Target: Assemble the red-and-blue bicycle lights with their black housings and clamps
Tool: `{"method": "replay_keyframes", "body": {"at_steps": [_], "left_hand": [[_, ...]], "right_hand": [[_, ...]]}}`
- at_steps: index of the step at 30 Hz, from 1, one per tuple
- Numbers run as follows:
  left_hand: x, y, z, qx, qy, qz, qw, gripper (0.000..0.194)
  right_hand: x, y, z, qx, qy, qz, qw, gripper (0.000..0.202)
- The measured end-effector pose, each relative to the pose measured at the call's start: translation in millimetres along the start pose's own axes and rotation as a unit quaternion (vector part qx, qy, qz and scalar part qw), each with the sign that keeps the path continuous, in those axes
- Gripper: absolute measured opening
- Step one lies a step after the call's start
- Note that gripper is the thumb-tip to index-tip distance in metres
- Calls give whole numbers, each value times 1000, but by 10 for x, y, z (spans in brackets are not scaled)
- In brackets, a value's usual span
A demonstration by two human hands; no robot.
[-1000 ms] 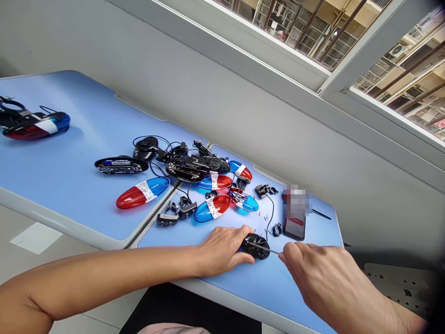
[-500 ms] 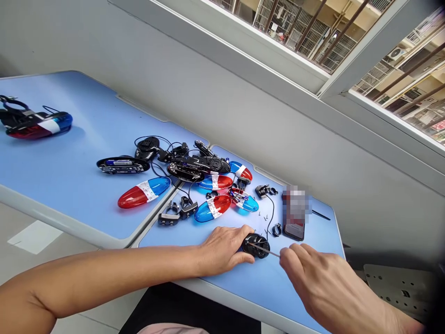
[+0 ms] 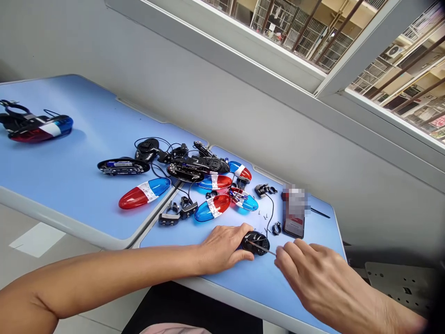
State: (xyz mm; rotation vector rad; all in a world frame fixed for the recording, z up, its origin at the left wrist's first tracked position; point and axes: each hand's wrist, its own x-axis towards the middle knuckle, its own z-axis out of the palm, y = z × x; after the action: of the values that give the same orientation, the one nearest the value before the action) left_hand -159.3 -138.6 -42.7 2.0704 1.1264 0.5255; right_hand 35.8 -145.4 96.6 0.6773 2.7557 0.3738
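On the right blue table a black oval bike-light housing (image 3: 261, 240) lies under my left hand (image 3: 225, 248), whose thumb and fingers grip its left end. A thin cable leads from the housing to a small black clamp unit (image 3: 263, 190). My right hand (image 3: 309, 271) is closed around a screwdriver (image 3: 266, 249); the handle is hidden in the fist. The metal shaft slants left and its tip rests on the housing. Several small screws (image 3: 265, 216) lie just beyond, and a black ring clamp (image 3: 276, 228) sits to the right.
Red-and-blue lens covers (image 3: 212, 207), opened light bodies (image 3: 186, 170) and cables crowd the middle. An assembled light (image 3: 41, 129) stands far left on the left table (image 3: 86, 204). A phone (image 3: 294, 227), partly blurred, and a thin black stick (image 3: 320, 213) lie right, near the wall.
My right hand has moved slightly left and up, with the screwdriver still on the housing. The left hand keeps its hold.
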Motion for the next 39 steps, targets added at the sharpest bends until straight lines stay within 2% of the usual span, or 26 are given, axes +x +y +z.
{"method": "replay_keyframes", "body": {"at_steps": [1,3,5,6,7,8,9,11,14,15,17,19,21,23,25,27,28,29,31,32,33,35,36,37,38,39], "left_hand": [[-2,-1,4,0,1,0,1000,46],[-6,-2,6,-1,4,1,1000,45],[-11,-3,2,-3,5,2,1000,44],[-12,-3,-2,-4,4,4,1000,44],[-13,-4,-6,-4,2,6,1000,44],[-13,-4,-8,-6,1,7,1000,44],[-13,-4,-8,-7,1,6,1000,43],[-11,-5,-3,-9,4,2,1000,43],[-10,-10,11,-9,8,4,1000,43],[-11,-12,15,-9,9,6,1000,43],[-12,-16,18,-10,10,7,1000,42],[-12,-18,12,-11,10,6,1000,41],[-11,-15,-1,-11,7,7,1000,40],[-9,-8,-13,-12,4,9,1000,40],[-9,-1,-20,-11,4,2,1000,40],[-11,1,-14,-7,8,-6,1000,39],[-13,-1,-7,-6,10,-9,1000,39],[-15,-5,3,-5,11,-9,1000,39],[-21,-18,24,-6,12,2,1000,41],[-25,-24,33,-6,13,9,1000,42],[-28,-30,39,-6,13,17,1000,43],[-33,-37,40,-8,15,26,1000,43],[-33,-36,36,-10,17,25,1000,43],[-32,-33,28,-13,17,21,1000,42],[-30,-28,19,-16,16,16,1000,42],[-27,-21,9,-18,15,11,1000,42]], "right_hand": [[13,-1,18,2,-8,11,1000,21],[75,6,18,60,-79,112,989,26],[146,20,-22,170,-170,241,940,42],[169,27,-47,216,-196,282,914,46],[176,33,-67,242,-201,299,901,44],[167,36,-78,241,-187,292,906,37],[144,37,-75,215,-162,266,926,27],[72,35,-30,125,-94,170,973,12],[6,27,86,20,-17,30,999,21],[15,23,114,3,-13,24,1000,22],[78,14,127,14,-56,96,994,23],[162,12,79,88,-128,215,964,31],[208,19,7,160,-162,265,937,30],[185,32,-37,154,-126,214,956,16],[110,40,-27,65,-41,95,993,14],[35,32,23,-27,40,-17,999,18],[16,23,50,-47,59,-44,996,19],[14,13,70,-45,55,-41,997,19],[69,1,72,28,-15,62,998,22],[118,3,50,103,-69,144,982,27],[174,14,16,196,-127,231,944,32],[271,52,-72,387,-220,372,814,43],[298,72,-114,455,-245,410,751,46],[304,88,-146,491,-253,427,716,44],[290,96,-163,492,-246,422,721,37],[257,96,-163,460,-222,396,763,28]]}}
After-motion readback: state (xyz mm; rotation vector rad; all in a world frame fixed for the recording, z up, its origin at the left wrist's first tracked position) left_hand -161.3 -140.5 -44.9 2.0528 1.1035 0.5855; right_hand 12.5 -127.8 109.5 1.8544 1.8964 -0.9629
